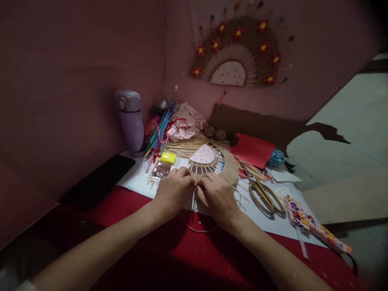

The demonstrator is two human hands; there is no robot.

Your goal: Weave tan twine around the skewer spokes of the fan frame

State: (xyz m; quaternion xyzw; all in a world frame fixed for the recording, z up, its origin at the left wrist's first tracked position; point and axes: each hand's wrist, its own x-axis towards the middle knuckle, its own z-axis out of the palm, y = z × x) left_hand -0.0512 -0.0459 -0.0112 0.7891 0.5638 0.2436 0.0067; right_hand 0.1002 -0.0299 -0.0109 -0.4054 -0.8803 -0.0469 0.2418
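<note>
A half-round piece of twine weaving [228,165] on thin wooden sticks lies on white paper, with a polka-dot half circle [203,154] at its centre. My left hand [176,188] is closed in a pinch at the near edge of the weaving. Close beside it, my right hand [218,196] pinches at the same spot, its fingertips almost meeting the left ones. A stick [193,200] points down between the hands. Below them, a loop of twine [198,231] hangs over the red table edge. Both sets of fingertips hide exactly what they grip, though twine leads to them.
Gold-handled scissors [266,198] lie right of the weaving. A purple bottle [131,123] stands at the back left, near a black flat object [98,180]. Pipe cleaners [162,129], clay packets [165,161], red paper [254,149] and a floral-wrapped item [315,224] surround the work. A finished-looking fan decoration [236,44] hangs on the wall.
</note>
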